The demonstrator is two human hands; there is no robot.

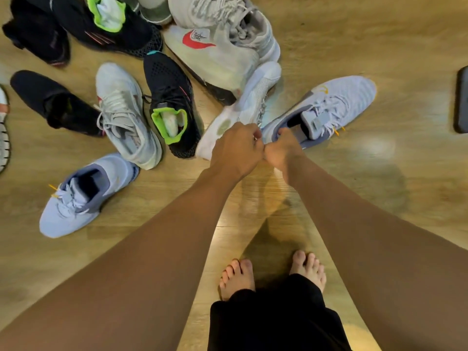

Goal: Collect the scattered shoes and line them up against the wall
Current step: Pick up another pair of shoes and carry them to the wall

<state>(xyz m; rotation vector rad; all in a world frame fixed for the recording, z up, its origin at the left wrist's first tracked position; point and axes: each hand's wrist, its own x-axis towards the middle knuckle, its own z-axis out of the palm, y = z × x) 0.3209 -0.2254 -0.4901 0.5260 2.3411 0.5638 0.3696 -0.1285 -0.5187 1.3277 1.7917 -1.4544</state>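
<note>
Here the black shoe (172, 105) holds white stuffing (170, 124) inside.

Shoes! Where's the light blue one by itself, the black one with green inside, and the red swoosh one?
light blue shoe (73, 211), head view, toe.
black shoe (167, 82), head view, mesh top.
red swoosh shoe (222, 62), head view, side.

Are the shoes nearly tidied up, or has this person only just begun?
Only just begun. Nothing looks lined up: no wall shows, and the shoes lie scattered on the wooden floor. In hand: the left hand grips a white shoe at its heel, and the right hand grips a light blue shoe. Left: its match, the black shoes and the grey ones.
</note>
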